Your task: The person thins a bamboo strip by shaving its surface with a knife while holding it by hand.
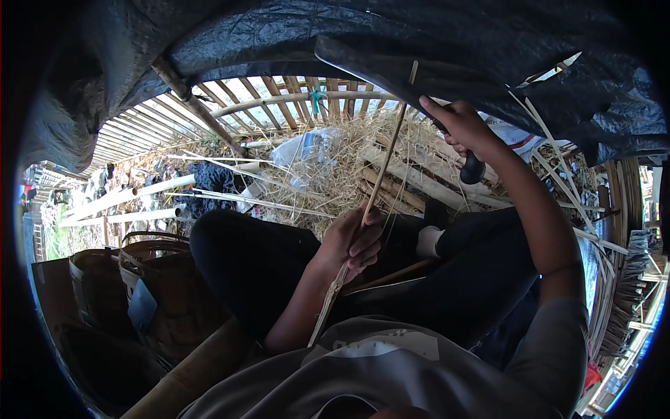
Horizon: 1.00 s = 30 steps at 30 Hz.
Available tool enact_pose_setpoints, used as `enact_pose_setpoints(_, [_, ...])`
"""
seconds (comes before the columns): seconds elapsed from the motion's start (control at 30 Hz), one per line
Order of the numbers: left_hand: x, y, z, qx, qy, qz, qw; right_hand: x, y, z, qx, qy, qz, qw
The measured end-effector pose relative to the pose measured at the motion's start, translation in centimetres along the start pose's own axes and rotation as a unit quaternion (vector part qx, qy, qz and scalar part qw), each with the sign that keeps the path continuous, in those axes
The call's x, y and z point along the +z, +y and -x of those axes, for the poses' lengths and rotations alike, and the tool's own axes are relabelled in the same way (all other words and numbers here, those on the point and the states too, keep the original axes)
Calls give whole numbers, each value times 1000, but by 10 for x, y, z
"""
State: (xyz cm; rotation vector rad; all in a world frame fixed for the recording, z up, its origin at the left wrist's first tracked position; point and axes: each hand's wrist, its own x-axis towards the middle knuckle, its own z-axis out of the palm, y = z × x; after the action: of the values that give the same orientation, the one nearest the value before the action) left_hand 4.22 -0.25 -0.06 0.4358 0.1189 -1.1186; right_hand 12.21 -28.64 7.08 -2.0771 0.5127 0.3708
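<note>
My left hand [351, 241] is closed round a long thin bamboo strip [384, 165], above my crossed legs. The strip slants up and away to the right, and its frayed lower end points back toward my shirt. My right hand [464, 129], raised at the far right, grips the black handle [472, 170] of a machete. Its broad dark blade [363, 66] reaches leftward, with the thumb stretched along its base. Near the strip's upper end, blade and strip cross in view; whether they touch I cannot tell.
Shavings [335, 188] cover the ground ahead, beside split bamboo pieces [419, 178] and a clear plastic bag [305, 157]. Woven baskets [167, 300] and a thick bamboo pole [192, 370] are at my left. Dark tarpaulin [258, 42] hangs above a slatted bamboo fence [279, 105].
</note>
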Motion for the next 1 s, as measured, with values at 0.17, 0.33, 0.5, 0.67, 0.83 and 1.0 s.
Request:
enact_pose_setpoints(0.17, [9, 6, 1, 63, 69, -142, 985, -4, 12, 3, -93, 83, 7, 992])
enact_pose_setpoints(0.33, [11, 7, 4, 108, 88, -197, 970, 24, -8, 30, -105, 72, -42, 991])
enact_pose_setpoints(0.5, [37, 0, 7, 132, 200, -443, 864, 34, -10, 36, -109, 66, -26, 991])
enact_pose_setpoints(0.67, [66, -9, 11, 125, 285, -536, 785, 52, -15, 39, -52, 38, -164, 984])
enact_pose_setpoints(0.83, [50, 6, 14, 105, 145, -393, 902, 51, -19, 22, -53, 37, -288, 955])
enact_pose_setpoints(1.0, [-3, -3, 28, 26, -110, -190, 975, 27, -35, 31, -111, -5, -425, 899])
